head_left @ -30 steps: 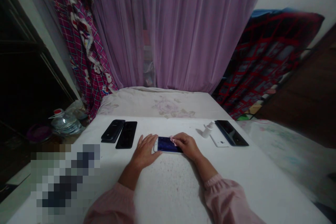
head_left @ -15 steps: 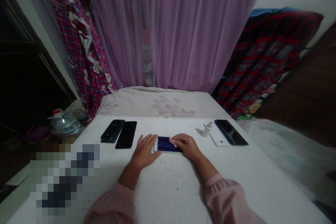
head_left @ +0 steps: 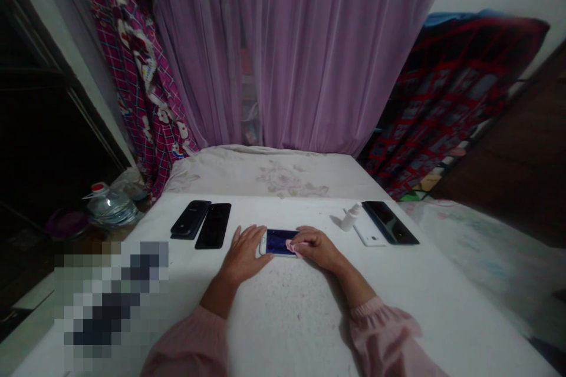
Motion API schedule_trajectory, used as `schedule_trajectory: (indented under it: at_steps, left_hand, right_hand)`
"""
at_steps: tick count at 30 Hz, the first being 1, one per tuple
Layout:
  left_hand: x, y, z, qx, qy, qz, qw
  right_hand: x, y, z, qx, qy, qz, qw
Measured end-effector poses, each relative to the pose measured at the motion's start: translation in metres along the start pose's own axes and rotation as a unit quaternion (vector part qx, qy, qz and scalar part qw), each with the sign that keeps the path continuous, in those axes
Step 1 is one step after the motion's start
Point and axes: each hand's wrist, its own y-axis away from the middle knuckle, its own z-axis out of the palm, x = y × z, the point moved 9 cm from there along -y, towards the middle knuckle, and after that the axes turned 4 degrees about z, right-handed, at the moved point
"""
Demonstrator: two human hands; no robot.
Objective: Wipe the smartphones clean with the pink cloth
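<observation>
Head view: wiping the smartphone screen (head_left: 277, 242).
I am bracing its edge with my open left hand (head_left: 243, 250) while my right hand (head_left: 316, 247) is clamping a pink cloth (head_left: 290, 245); further wiping seems called for.

A white-framed smartphone (head_left: 278, 242) is laid on a white-sheeted bed (head_left: 283, 318), with two black smartphones (head_left: 213, 225) placed to its left and a white plastic spray bottle (head_left: 351, 218) and a black rectangular smartphone (head_left: 390, 222) placed to its right.
</observation>
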Motion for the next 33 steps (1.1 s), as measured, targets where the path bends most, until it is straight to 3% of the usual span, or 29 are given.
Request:
schedule_trajectory:
  at_steps: [5, 8, 11, 15, 17, 19, 25, 27, 30, 33]
  left_hand:
    - [0.0, 0.0, -0.001, -0.002, -0.002, -0.006, 1.0]
    - [0.0, 0.0, -0.001, 0.0, -0.001, -0.005, 1.0]
    - [0.0, 0.0, -0.001, 0.005, 0.004, -0.003, 1.0]
    - [-0.001, -0.001, 0.001, 0.014, 0.012, 0.0, 1.0]
    - [-0.002, -0.002, 0.001, 0.021, 0.014, -0.002, 1.0]
    - [-0.003, -0.002, 0.002, 0.025, 0.017, -0.007, 1.0]
    - [0.0, -0.003, 0.001, 0.018, 0.018, -0.007, 1.0]
    - [0.001, -0.003, 0.001, 0.021, 0.019, -0.004, 1.0]
    - [0.001, -0.002, 0.0, 0.025, 0.023, 0.0, 0.999]
    - [0.001, -0.002, 0.001, 0.028, 0.024, 0.004, 0.999]
  right_hand:
    - [0.011, -0.012, -0.004, 0.128, 0.03, 0.042, 0.99]
    - [0.013, -0.014, -0.006, 0.153, 0.053, 0.043, 0.986]
    - [0.013, -0.011, -0.006, 0.113, 0.021, 0.032, 0.993]
    - [0.004, -0.005, 0.004, -0.015, -0.009, -0.01, 1.0]
    - [0.002, -0.004, 0.005, -0.031, -0.007, -0.014, 0.999]
    - [0.003, -0.006, 0.003, -0.006, 0.003, -0.006, 1.0]
    - [0.017, -0.015, -0.004, 0.153, 0.052, 0.062, 0.985]
    - [0.019, -0.015, -0.005, 0.17, 0.076, 0.075, 0.98]
    - [0.014, -0.014, -0.006, 0.14, 0.06, 0.059, 0.987]
    - [0.003, -0.011, 0.003, 0.025, 0.029, 0.01, 0.999]
